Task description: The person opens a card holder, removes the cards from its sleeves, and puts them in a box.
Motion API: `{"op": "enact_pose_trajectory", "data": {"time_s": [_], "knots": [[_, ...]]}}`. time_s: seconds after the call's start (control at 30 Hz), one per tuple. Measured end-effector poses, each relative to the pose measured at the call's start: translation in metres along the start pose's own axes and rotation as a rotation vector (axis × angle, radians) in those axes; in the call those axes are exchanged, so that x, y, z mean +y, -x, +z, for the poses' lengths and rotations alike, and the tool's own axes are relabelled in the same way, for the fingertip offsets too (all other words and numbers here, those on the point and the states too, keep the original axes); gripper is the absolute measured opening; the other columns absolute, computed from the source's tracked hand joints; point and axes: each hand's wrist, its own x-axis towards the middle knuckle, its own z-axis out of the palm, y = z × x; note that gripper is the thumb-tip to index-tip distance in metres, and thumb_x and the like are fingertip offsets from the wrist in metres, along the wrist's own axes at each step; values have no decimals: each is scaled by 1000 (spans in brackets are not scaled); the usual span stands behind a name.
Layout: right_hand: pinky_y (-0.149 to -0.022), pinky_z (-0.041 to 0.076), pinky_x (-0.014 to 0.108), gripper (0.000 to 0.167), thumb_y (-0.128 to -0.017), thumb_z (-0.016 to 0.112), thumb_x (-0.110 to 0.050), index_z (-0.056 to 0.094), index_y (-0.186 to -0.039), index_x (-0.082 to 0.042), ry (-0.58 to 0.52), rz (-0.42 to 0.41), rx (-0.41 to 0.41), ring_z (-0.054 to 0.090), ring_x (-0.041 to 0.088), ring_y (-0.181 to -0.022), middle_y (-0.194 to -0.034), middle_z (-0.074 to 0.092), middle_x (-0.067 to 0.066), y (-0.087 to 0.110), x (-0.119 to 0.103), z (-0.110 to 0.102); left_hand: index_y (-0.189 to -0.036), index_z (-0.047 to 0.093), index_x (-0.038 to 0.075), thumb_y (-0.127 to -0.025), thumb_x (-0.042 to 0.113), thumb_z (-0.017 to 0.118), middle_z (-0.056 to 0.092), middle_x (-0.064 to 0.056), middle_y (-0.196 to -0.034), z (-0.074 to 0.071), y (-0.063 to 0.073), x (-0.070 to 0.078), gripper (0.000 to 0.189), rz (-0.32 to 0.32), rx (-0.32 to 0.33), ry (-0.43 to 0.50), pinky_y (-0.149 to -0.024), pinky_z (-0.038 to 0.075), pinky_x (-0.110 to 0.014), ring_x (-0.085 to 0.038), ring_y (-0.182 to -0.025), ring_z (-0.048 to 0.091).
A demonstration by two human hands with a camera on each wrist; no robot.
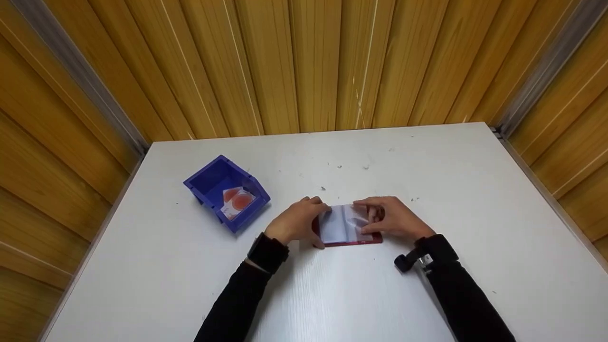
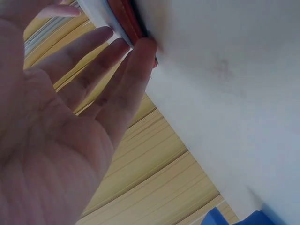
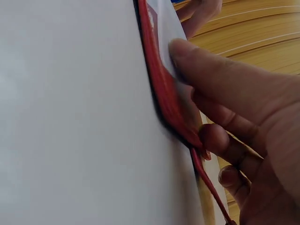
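A small red card holder (image 1: 350,244) lies opened flat on the table, its clear plastic sleeves (image 1: 335,225) facing up. My left hand (image 1: 297,221) holds its left side, the thumb by the near corner and the fingers at the far edge. In the left wrist view, the fingertips (image 2: 143,47) meet the red cover's edge. My right hand (image 1: 396,218) pinches the right-hand sleeve. Its thumb (image 3: 185,51) lies on the plastic in the right wrist view, the other fingers curled beside the cover. A thin red cord (image 3: 208,183) trails from the holder's corner.
Left of the hands stands a blue bin (image 1: 202,197) holding several white cards with orange-red round prints (image 1: 240,202). Small dark marks dot the white table (image 1: 451,190). Wood-patterned panels (image 1: 313,66) wall it at the back and sides.
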Motion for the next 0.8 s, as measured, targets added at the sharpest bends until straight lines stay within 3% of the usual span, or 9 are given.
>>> {"op": "enact_pose_trajectory", "data": {"time_s": [0.13, 0.23, 0.37, 0.47, 0.57, 0.63, 0.8], "knots": [[-83, 50, 24, 73, -88, 84, -25, 52, -153, -16, -139, 10, 34, 66, 12, -86, -84, 76, 2, 0, -7, -1, -141, 61, 11, -64, 25, 101, 65, -6, -129, -1, 1, -1, 88, -28, -16, 44, -104, 52, -37, -22, -114, 57], [-95, 52, 29, 72, -96, 76, -26, 41, -159, -27, -232, 17, 2, 71, 21, -98, -101, 80, 6, 0, -14, 0, -149, 53, 12, -62, 26, 102, 62, -7, -138, -3, 3, -3, 101, -58, -29, 87, -110, 49, -41, -24, -122, 59], [-104, 49, 30, 71, -103, 66, -30, 31, -163, -27, -214, 4, -111, 73, 25, -105, -122, 76, 4, -2, -22, 6, -160, 39, 18, -64, 33, 101, 48, -11, -159, -15, 6, -5, 116, -92, -26, 123, -119, 41, -48, -30, -143, 49], [-104, 49, 25, 69, -104, 64, -31, 32, -163, -20, -161, -13, -180, 70, 24, -116, -129, 73, 3, -2, -25, 11, -161, 37, 21, -71, 40, 96, 42, -11, -163, -22, 8, -5, 110, -87, 1, 135, -120, 38, -51, -32, -149, 42], [-101, 51, 25, 66, -104, 65, -30, 36, -162, -18, -112, -30, -231, 67, 21, -122, -135, 70, 0, -2, -27, 15, -157, 46, 17, -80, 45, 89, 50, -9, -157, -21, 5, -2, 92, -37, 17, 95, -117, 42, -47, -29, -143, 49], [-97, 52, 25, 65, -103, 66, -30, 39, -161, -19, -91, -35, -248, 68, 19, -119, -137, 69, -1, -2, -28, 17, -150, 54, 14, -84, 45, 85, 59, -7, -146, -16, 3, -1, 80, -5, 8, 41, -113, 47, -42, -25, -132, 57], [-86, 54, 25, 64, -95, 76, -20, 51, -154, -19, -75, -35, -209, 68, 19, -103, -131, 72, 0, -2, -28, 12, -137, 67, 14, -83, 38, 88, 67, -4, -122, -4, -2, 2, 63, 7, -23, -95, -99, 53, -36, -20, -109, 61]]}}
